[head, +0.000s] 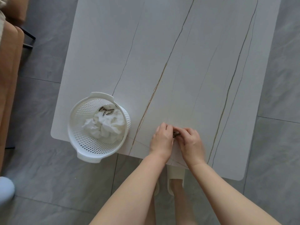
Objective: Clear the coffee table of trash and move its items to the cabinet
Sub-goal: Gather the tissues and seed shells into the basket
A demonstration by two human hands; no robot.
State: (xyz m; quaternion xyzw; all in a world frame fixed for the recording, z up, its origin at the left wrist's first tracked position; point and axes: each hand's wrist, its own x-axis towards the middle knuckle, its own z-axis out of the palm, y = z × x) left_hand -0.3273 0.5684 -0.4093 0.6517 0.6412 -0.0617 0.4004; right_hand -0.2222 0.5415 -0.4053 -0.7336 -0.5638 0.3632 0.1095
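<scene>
A white marble-look coffee table (178,54) fills the view. At its near left corner stands a white perforated basket (81,140) holding crumpled white tissues (105,125) and several dark sunflower seed shells (106,110). Near the table's front edge my left hand (161,139) and my right hand (190,141) meet, fingers curled together around a few dark seed shells (176,134) pinched between them. Which hand carries the shells' weight is hard to tell.
A brown sofa (9,78) runs along the left edge, with a black metal leg beside it. Grey floor tiles surround the table. My feet in pale slippers (176,177) stand just under the table's front edge. A pale blue object (5,189) sits at the lower left.
</scene>
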